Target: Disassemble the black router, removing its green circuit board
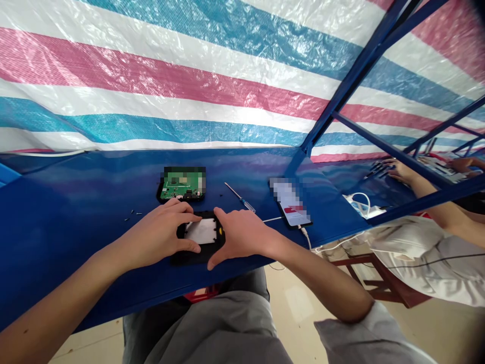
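Note:
A black plastic housing (220, 230) with a white rectangular panel (202, 231) in it lies near the table's front edge. My left hand (159, 232) grips its left side, thumb below and fingers above the white panel. On the right side, my right hand (244, 233) holds the edge between thumb and fingers. Just beyond them sits a green circuit board (180, 186) in a black case, its upper part pixelated. A screwdriver (241, 198) with a clear blue handle lies past my right hand. Several small screws (132, 216) are scattered beyond my left forearm.
A smartphone (291, 205), screen partly blurred, lies to the right with a white cable (306, 236) plugged in. Blue metal frame bars (341, 101) rise beyond it. Farther right are a white power strip (364, 206) and another person's arm (428, 194). Striped sheeting (189, 76) hangs behind the table.

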Action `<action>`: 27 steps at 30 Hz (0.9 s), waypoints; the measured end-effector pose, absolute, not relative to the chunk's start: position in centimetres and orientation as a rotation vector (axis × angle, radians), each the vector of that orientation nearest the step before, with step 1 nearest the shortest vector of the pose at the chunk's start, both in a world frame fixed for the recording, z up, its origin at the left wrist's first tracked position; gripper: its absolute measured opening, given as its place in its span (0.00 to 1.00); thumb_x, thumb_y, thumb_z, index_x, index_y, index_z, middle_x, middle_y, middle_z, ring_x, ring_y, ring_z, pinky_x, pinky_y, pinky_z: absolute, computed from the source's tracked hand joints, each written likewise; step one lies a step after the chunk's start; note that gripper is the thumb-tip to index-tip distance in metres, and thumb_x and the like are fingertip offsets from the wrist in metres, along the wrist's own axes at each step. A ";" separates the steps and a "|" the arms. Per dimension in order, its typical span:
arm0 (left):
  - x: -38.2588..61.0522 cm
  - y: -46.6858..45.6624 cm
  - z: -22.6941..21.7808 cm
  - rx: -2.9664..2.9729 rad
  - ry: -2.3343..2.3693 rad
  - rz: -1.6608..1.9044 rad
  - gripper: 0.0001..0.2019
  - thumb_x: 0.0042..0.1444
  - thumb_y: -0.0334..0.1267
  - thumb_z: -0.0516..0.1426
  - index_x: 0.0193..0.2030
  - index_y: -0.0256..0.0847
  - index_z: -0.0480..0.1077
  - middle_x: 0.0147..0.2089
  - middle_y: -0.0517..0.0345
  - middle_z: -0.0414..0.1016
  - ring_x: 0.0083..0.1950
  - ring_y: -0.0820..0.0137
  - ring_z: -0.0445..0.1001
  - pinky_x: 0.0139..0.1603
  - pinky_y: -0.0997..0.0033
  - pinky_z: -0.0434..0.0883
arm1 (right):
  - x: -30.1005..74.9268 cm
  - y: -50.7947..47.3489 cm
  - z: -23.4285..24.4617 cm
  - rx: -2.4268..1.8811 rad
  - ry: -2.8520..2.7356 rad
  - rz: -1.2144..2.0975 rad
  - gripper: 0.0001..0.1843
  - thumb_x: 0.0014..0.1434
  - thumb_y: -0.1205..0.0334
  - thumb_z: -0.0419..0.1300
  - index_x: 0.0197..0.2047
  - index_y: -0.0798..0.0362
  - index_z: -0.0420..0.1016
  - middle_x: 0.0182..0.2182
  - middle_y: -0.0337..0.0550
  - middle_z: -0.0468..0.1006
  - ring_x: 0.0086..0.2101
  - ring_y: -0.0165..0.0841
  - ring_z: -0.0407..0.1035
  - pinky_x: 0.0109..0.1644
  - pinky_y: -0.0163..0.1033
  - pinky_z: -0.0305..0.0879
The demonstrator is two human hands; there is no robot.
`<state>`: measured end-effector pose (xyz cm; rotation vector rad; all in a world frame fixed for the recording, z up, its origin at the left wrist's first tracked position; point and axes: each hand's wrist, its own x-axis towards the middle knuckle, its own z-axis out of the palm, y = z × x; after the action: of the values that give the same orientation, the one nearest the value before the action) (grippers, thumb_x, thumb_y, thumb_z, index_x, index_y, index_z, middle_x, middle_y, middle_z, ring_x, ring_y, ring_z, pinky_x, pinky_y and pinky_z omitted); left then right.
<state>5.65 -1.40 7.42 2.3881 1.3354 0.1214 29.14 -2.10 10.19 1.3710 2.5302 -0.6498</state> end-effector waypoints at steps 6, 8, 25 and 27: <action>7.2 -1.7 7.4 2.474 1.228 0.135 0.23 0.67 0.59 0.62 0.60 0.50 0.83 0.56 0.51 0.81 0.58 0.51 0.75 0.58 0.54 0.71 | 29.4 -2.4 10.5 1.389 2.514 -0.680 0.61 0.49 0.26 0.74 0.72 0.58 0.64 0.46 0.56 0.86 0.44 0.55 0.83 0.37 0.44 0.71; 7.6 -1.8 7.4 2.435 1.237 0.119 0.21 0.68 0.57 0.61 0.60 0.50 0.83 0.55 0.52 0.81 0.57 0.53 0.76 0.57 0.55 0.71 | 29.4 -2.5 10.6 1.388 2.508 -0.692 0.61 0.49 0.26 0.74 0.72 0.59 0.64 0.46 0.57 0.86 0.44 0.55 0.83 0.36 0.44 0.71; 7.3 -2.5 5.6 2.467 1.338 0.243 0.28 0.69 0.61 0.60 0.65 0.46 0.81 0.60 0.51 0.81 0.61 0.52 0.78 0.62 0.56 0.71 | 33.7 -3.7 16.0 1.874 3.086 -1.692 0.21 0.74 0.37 0.54 0.40 0.46 0.66 0.32 0.35 0.72 0.27 0.30 0.70 0.36 0.40 0.72; 7.2 -2.4 5.4 2.489 1.323 0.245 0.27 0.69 0.61 0.61 0.65 0.46 0.81 0.58 0.51 0.81 0.59 0.53 0.78 0.59 0.57 0.71 | 32.6 -3.6 15.4 1.793 3.155 -1.952 0.22 0.73 0.36 0.56 0.40 0.45 0.63 0.31 0.34 0.72 0.26 0.29 0.69 0.36 0.40 0.73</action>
<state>7.20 -2.42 5.40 2.4886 1.3235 0.2449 32.65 -3.61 15.40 1.7934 3.1552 -1.9521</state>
